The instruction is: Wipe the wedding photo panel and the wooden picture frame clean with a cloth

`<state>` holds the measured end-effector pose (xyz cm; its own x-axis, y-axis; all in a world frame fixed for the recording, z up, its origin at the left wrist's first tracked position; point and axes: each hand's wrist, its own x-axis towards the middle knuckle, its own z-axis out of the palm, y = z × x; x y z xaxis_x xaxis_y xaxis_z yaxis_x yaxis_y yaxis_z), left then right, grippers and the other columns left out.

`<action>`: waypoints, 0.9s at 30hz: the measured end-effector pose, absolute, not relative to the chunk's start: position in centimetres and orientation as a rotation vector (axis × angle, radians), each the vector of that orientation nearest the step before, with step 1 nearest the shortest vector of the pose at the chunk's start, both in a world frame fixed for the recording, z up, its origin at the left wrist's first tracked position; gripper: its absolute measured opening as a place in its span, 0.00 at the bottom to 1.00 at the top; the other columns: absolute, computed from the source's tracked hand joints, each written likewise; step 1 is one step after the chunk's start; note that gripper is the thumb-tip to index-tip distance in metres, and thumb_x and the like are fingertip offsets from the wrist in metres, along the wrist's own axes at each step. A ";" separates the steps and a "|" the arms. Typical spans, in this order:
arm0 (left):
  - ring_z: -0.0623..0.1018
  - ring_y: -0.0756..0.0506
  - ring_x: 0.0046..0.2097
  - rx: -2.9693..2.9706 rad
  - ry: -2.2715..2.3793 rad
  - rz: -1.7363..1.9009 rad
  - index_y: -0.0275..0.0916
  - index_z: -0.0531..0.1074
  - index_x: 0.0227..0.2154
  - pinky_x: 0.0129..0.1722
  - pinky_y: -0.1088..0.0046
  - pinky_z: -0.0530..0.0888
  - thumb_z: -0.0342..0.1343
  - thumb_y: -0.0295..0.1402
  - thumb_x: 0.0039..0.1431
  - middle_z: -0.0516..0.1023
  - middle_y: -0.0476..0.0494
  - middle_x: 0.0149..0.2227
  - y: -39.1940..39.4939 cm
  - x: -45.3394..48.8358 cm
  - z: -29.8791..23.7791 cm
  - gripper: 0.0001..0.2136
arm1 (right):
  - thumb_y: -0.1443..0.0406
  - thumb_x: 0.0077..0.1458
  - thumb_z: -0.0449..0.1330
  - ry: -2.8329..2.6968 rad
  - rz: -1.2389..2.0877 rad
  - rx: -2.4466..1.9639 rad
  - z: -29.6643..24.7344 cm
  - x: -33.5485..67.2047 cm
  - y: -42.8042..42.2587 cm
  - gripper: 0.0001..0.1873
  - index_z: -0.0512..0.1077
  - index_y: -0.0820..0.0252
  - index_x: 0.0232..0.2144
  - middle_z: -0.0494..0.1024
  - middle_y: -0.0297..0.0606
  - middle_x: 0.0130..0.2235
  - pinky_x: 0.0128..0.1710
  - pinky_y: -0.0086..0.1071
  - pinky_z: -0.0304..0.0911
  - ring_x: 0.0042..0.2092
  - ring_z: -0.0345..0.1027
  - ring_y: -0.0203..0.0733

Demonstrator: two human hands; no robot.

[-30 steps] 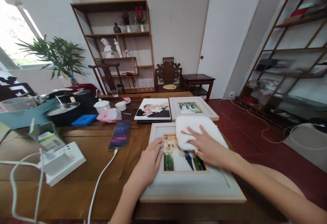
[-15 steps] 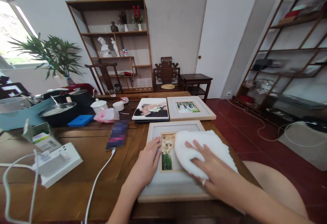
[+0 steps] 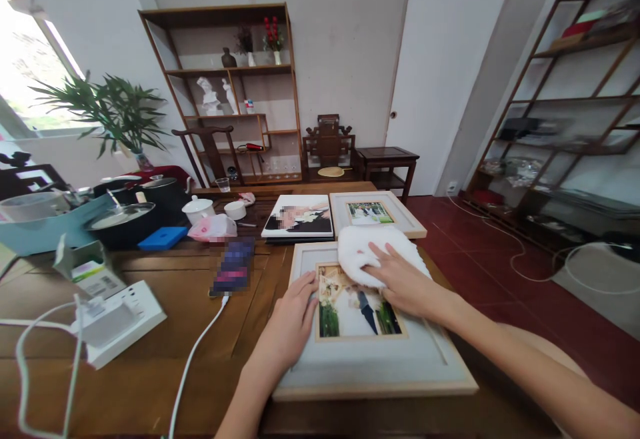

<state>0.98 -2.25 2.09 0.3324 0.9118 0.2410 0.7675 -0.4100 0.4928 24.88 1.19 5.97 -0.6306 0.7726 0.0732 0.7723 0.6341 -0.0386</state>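
A light wooden picture frame (image 3: 373, 365) with a photo in a white mat lies flat on the wooden table (image 3: 165, 332) in front of me. My left hand (image 3: 290, 322) rests on the frame's left side, fingers flat and slightly spread. My right hand (image 3: 403, 282) presses a fluffy white cloth (image 3: 363, 249) against the glass at the frame's upper right, fingers stretched over the cloth.
Two more framed pictures (image 3: 377, 212) (image 3: 300, 215) lie behind. A phone (image 3: 233, 265) on a white cable sits left of the frame. A white power strip (image 3: 117, 322), small box (image 3: 87, 269), pots (image 3: 125, 222), a blue pad (image 3: 163, 237) and cups fill the left. Shelves stand behind and right.
My right hand has slid the white cloth from the lower right of the glass up to the upper part of the frame, uncovering the photo. My left hand has stayed put.
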 end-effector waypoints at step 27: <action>0.60 0.44 0.61 2.323 1.506 0.667 0.37 0.64 0.52 0.58 0.59 0.61 0.41 0.32 0.63 0.61 0.39 0.60 -2.3 0.9 2.3 0.16 | 0.76 0.40 0.49 -2.610 -0.206 -1.502 5.3 25.0 4.6 0.33 0.65 0.60 0.52 0.50 0.38 0.64 0.56 0.64 0.29 0.64 0.28 0.60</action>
